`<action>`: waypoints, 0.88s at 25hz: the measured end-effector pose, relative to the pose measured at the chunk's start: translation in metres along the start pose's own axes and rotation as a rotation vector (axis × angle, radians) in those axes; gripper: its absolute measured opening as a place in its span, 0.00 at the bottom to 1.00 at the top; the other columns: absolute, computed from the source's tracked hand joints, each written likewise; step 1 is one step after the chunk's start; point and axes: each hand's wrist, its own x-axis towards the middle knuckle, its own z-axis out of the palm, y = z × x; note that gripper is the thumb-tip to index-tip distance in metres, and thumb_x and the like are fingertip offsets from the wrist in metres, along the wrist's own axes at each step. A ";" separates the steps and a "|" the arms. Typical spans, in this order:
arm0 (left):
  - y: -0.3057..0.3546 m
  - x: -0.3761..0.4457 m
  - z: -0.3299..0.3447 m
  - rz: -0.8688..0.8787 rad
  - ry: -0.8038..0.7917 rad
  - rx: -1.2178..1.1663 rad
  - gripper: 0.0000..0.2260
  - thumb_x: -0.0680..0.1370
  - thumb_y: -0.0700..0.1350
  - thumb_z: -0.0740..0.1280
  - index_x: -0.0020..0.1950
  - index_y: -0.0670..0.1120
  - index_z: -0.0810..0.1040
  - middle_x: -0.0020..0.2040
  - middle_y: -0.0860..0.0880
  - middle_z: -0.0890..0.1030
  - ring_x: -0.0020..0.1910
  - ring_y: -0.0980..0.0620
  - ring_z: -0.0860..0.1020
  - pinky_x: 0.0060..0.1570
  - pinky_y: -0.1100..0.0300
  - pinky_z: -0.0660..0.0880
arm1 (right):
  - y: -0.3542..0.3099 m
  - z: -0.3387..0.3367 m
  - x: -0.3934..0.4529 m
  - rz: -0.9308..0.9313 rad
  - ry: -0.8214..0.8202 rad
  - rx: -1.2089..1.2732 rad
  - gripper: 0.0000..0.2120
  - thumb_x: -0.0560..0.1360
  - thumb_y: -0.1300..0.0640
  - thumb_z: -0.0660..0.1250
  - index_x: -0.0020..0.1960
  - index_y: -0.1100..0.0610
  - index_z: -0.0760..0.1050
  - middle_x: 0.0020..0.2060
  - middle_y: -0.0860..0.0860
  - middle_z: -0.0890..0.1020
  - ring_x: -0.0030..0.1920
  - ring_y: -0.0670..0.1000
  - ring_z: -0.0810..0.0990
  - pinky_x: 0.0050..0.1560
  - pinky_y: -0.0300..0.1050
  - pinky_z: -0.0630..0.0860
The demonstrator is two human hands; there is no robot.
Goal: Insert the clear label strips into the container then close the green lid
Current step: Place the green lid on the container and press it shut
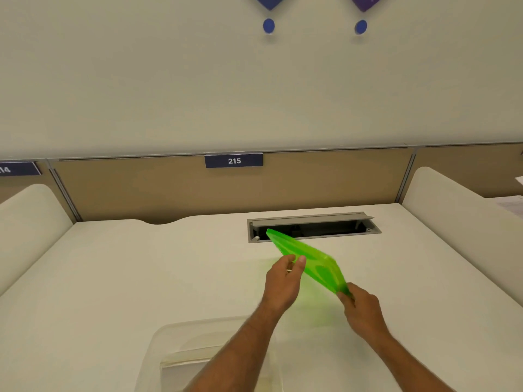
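Note:
The translucent green lid [310, 260] is lifted off the desk and tilted, its far corner over the cable slot. My left hand [284, 281] grips its left edge, thumb on top. My right hand [360, 308] pinches its near right corner. The clear container [169, 343] stands open at the near edge of the desk, partly behind my left forearm. Inside it lie flat clear label strips [186, 363]; how many I cannot tell.
A white desk [127, 278] with raised white side panels left and right. An open grey cable slot [314, 226] sits at the back. Behind it a tan partition carries a blue sign "215" [233, 160]. Papers lie at the far right [513, 205].

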 end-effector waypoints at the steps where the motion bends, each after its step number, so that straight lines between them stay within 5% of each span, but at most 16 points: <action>1: 0.001 -0.001 -0.006 0.010 0.024 0.006 0.19 0.80 0.57 0.65 0.66 0.47 0.77 0.55 0.51 0.81 0.54 0.53 0.79 0.54 0.60 0.74 | -0.001 -0.002 0.000 0.003 0.018 0.054 0.10 0.77 0.60 0.68 0.39 0.51 0.74 0.25 0.46 0.75 0.28 0.49 0.73 0.31 0.44 0.68; 6: 0.001 0.000 -0.046 0.040 0.128 0.020 0.20 0.76 0.52 0.72 0.66 0.46 0.77 0.54 0.47 0.82 0.52 0.48 0.80 0.54 0.55 0.77 | -0.020 -0.018 0.001 0.125 -0.004 0.606 0.05 0.79 0.66 0.64 0.50 0.60 0.77 0.43 0.62 0.84 0.46 0.61 0.83 0.50 0.55 0.80; 10: -0.006 -0.004 -0.084 0.043 0.212 0.010 0.22 0.75 0.51 0.73 0.66 0.45 0.76 0.56 0.47 0.81 0.54 0.47 0.79 0.56 0.53 0.76 | -0.043 -0.031 -0.010 0.152 -0.089 0.916 0.13 0.80 0.69 0.58 0.58 0.56 0.75 0.40 0.59 0.85 0.42 0.56 0.85 0.43 0.45 0.84; 18: -0.029 -0.027 -0.153 -0.069 0.188 -0.160 0.25 0.78 0.55 0.69 0.70 0.45 0.70 0.57 0.47 0.80 0.57 0.46 0.79 0.57 0.48 0.77 | -0.074 -0.020 -0.045 0.247 -0.301 1.067 0.14 0.80 0.67 0.59 0.60 0.52 0.75 0.40 0.61 0.85 0.38 0.58 0.85 0.38 0.51 0.83; 22: -0.042 -0.042 -0.179 -0.194 0.125 -0.265 0.22 0.78 0.54 0.70 0.67 0.44 0.72 0.57 0.43 0.81 0.47 0.43 0.83 0.48 0.48 0.80 | -0.082 -0.008 -0.058 0.300 -0.413 1.078 0.14 0.80 0.66 0.60 0.62 0.56 0.75 0.40 0.61 0.85 0.38 0.58 0.85 0.38 0.52 0.83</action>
